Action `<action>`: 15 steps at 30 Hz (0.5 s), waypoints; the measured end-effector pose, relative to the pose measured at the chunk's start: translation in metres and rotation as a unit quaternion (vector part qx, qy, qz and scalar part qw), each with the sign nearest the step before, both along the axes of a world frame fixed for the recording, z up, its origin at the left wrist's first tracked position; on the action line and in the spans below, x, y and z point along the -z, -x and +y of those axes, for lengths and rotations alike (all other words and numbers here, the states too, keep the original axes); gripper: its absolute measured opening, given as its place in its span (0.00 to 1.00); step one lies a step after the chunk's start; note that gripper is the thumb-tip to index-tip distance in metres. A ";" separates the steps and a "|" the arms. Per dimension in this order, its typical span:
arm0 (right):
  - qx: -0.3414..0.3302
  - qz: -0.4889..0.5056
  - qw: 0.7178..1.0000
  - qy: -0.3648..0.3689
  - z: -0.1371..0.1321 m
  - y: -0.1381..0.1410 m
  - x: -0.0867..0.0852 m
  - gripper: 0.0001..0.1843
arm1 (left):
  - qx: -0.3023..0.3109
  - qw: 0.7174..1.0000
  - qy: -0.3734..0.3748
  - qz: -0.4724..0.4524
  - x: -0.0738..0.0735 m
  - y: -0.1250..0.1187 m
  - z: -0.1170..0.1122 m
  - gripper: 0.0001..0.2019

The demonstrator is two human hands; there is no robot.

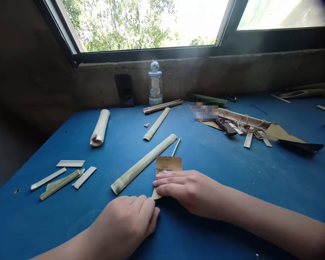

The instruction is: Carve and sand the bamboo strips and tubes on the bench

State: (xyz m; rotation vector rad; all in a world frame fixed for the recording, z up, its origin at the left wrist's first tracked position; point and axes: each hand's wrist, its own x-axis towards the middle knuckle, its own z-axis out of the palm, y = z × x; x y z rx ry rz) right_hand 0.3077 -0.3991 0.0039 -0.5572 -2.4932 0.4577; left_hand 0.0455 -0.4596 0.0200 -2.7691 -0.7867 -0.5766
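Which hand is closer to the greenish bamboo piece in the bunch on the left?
Left. The left hand is right of the greenish bamboo piece; the right hand is farther right, on the brown sheet.

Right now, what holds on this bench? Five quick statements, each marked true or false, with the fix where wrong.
1. The right hand rests on the brown card. True.
2. The left hand is far from the brown card. False: the left hand is right at the card's near corner.
3. The clear bottle stands to the right of the dark phone. True.
4. The dark phone lies flat mid-table. False: it leans against the wall.
5. The pale tube lies farther back than the short strips at left. True.
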 end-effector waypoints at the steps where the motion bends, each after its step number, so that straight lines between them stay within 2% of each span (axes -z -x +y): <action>1: 0.006 0.001 1.000 0.003 0.001 -0.002 0.000 0.18 | 0.001 1.000 -0.002 0.003 -0.001 0.000 0.000 0.18; 5: 0.140 0.002 0.990 0.010 0.021 -0.019 0.002 0.19 | 0.004 1.000 -0.004 0.015 0.001 0.000 -0.002 0.18; 7: 0.123 0.006 0.992 0.009 0.015 -0.014 0.002 0.20 | 0.003 1.000 -0.017 0.017 0.003 0.000 -0.004 0.18; 11: -0.030 0.001 0.999 0.024 -0.012 0.003 0.006 0.21 | -0.001 0.999 -0.050 0.020 0.006 0.000 -0.007 0.19; 13: -0.015 0.007 1.000 0.024 -0.002 -0.005 0.011 0.23 | 0.000 0.999 -0.046 0.026 0.006 0.000 -0.008 0.18; 15: 0.086 0.008 0.996 0.021 0.021 -0.022 0.015 0.24 | 0.003 0.999 -0.033 0.030 0.004 0.000 -0.009 0.18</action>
